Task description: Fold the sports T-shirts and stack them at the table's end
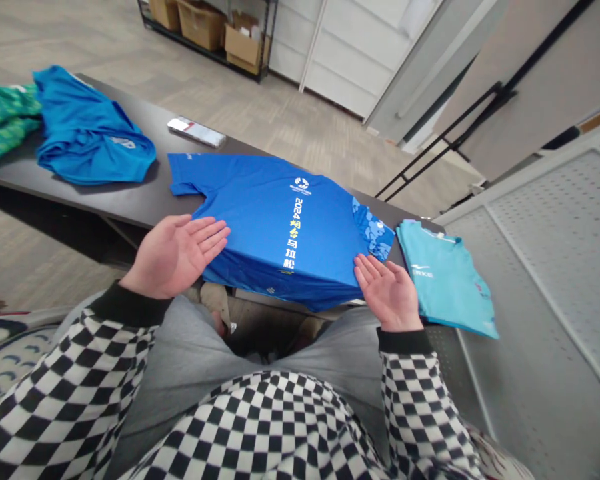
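Note:
A bright blue T-shirt [280, 227] with white and yellow printing down its middle lies flat on the dark table [115, 200], its sleeve pointing left and a patterned light-blue part showing at the right. My left hand [175, 257] is palm up, its fingertips at the shirt's left side. My right hand [387, 292] is also palm up, with its fingertips against the lower right edge of the shirt. Neither hand grips anything. A light blue T-shirt [445, 277] lies to the right of my right hand, overhanging the table's end.
A crumpled blue garment [90, 130] and a green patterned garment [5, 120] sit at the table's left end. A white packet [197, 131] lies behind the shirt. A perforated white panel [545, 267] stands on the right; a shelf with cardboard boxes [205, 33] stands beyond.

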Available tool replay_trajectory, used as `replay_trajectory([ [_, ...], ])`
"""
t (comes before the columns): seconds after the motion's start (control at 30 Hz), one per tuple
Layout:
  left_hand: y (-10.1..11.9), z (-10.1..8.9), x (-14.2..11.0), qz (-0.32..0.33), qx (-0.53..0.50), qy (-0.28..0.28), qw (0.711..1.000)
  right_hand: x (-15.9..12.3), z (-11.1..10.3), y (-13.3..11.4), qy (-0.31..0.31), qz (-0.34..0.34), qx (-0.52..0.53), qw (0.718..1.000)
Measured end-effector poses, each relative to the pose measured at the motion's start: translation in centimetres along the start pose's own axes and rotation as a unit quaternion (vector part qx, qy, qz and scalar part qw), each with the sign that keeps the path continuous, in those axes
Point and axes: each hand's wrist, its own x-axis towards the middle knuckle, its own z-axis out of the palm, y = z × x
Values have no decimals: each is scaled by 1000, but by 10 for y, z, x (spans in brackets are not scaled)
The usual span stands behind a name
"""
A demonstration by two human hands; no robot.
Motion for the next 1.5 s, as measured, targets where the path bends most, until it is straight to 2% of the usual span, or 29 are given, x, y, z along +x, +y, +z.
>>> replay_trajectory([
  [0.07,-1,-3,2,13,20,-31,999,-1,-3,-5,-4,-11,19,1000],
  [0.17,-4,-7,0,63,74,-59,994,1,-16,-14,28,-77,6,997],
  [0.23,-7,-9,-5,139,133,-49,980,4,-29,-19,85,-138,-67,985],
  [0.27,-8,-9,-8,188,176,-37,966,6,-36,-21,118,-171,-127,970],
  [0.3,-9,-10,-12,240,234,-28,942,6,-42,-22,145,-202,-202,947],
  [0.37,-11,-12,-17,330,376,-39,865,6,-53,-21,162,-241,-363,885],
  [0.43,-14,-14,-15,377,504,-76,773,2,-57,-18,126,-233,-489,831],
  [0.5,-20,-17,-8,386,584,-101,707,-1,-57,-13,80,-210,-558,799],
  [0.6,-30,-26,7,369,646,-108,659,-3,-50,-5,58,-214,-599,769],
  [0.7,-38,-34,16,363,681,-114,626,1,-42,0,60,-219,-612,758],
  [0.77,-40,-37,17,362,691,-114,615,3,-36,-1,62,-200,-609,765],
  [0.9,-38,-36,15,358,698,-116,609,6,-29,-9,80,-168,-567,803],
  [0.97,-37,-34,13,355,699,-119,609,6,-25,-13,78,-148,-529,832],
  [1.1,-35,-30,10,346,700,-120,613,5,-18,-18,62,-64,-430,898],
  [1.5,-33,-32,11,342,705,-133,607,-3,-24,-35,-2,3,-287,958],
])
